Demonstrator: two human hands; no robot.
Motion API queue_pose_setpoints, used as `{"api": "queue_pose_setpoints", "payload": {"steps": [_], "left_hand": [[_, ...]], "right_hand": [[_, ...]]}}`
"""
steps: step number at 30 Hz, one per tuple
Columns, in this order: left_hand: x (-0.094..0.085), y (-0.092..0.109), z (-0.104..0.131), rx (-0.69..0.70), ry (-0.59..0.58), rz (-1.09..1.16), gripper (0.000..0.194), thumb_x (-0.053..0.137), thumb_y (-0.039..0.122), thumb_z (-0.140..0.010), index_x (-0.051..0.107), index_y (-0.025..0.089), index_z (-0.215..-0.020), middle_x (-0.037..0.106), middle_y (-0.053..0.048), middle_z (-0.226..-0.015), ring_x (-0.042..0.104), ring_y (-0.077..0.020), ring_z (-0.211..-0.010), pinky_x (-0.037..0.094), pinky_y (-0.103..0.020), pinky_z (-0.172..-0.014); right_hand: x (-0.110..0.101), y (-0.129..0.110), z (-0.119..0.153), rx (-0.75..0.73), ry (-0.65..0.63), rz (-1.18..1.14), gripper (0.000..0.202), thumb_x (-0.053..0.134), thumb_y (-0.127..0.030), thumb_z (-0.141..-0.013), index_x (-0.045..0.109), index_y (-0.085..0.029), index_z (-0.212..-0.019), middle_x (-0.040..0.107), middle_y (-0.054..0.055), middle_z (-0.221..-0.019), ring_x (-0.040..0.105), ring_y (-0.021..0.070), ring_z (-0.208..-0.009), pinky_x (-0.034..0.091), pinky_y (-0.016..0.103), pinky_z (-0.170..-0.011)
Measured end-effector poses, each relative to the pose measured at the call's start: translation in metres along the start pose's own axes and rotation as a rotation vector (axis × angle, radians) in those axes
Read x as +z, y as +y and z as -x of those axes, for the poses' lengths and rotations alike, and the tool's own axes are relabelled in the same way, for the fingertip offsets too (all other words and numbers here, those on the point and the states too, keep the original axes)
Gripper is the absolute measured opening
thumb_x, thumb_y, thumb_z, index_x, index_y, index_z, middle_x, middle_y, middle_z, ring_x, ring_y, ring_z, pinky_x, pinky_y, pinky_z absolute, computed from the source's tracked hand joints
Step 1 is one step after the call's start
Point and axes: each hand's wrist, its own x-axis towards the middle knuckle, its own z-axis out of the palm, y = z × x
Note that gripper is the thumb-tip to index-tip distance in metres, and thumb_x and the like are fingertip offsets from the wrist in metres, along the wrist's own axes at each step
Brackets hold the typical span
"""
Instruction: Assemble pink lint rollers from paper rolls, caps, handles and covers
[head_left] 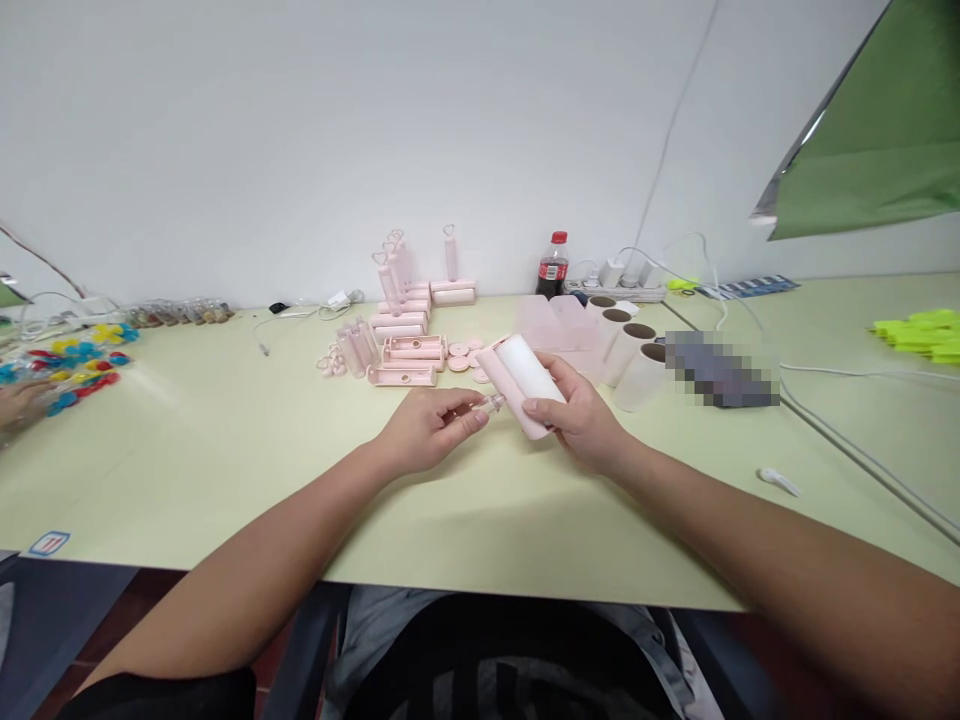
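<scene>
My right hand is closed around a pink lint roller case with a white roll lying in it, held tilted above the table. My left hand pinches a small clear pinkish tube against the lower left side of the case; whether it is inserted I cannot tell. Behind my hands lie open pink cases, round pink discs, pink tubes and small heart-shaped loops. Further back are pink cases with heart-topped handles standing up.
At the right stand several white paper rolls, translucent pink pieces, a cola bottle and a blurred dark object. A white earbud lies nearer. Cables cross the right side. Another person's hand is beside colourful packets.
</scene>
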Motion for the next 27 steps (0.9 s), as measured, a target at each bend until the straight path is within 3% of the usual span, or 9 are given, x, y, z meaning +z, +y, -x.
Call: {"api": "queue_pose_setpoints", "payload": {"steps": [9,19,27], "left_hand": [[-0.0003,-0.002,-0.0002,-0.019,-0.008,-0.027,0.034,0.053,0.043,-0.091,0.071,0.015,-0.096,0.061,0.0,-0.064,0.046,-0.0094,-0.055,0.036,-0.021,-0.053],[0.0022,-0.0072,0.0012,0.013,0.045,-0.006,0.03,0.061,0.04,-0.087,0.072,0.014,-0.096,0.062,0.0,-0.062,0.046,-0.0083,-0.053,0.037,-0.02,-0.051],[0.0021,-0.0075,0.002,0.043,0.076,-0.035,0.029,0.061,0.04,-0.087,0.073,0.015,-0.095,0.064,-0.001,-0.064,0.048,-0.0084,-0.052,0.039,-0.02,-0.051]], "right_hand": [[-0.0022,-0.007,0.0022,-0.122,-0.05,0.352,0.062,0.069,-0.037,-0.075,0.047,-0.023,-0.131,0.059,0.008,-0.121,0.055,0.029,-0.107,0.047,0.038,-0.084],[-0.0063,-0.0053,0.001,-0.102,-0.211,0.407,0.07,0.066,-0.038,-0.081,0.037,-0.024,-0.143,0.055,0.009,-0.132,0.055,0.0303,-0.113,0.046,0.041,-0.089],[-0.0095,-0.0038,-0.0009,-0.13,-0.231,0.456,0.074,0.068,-0.041,-0.081,0.035,-0.026,-0.145,0.052,0.009,-0.137,0.052,0.0323,-0.119,0.046,0.042,-0.091]]}}
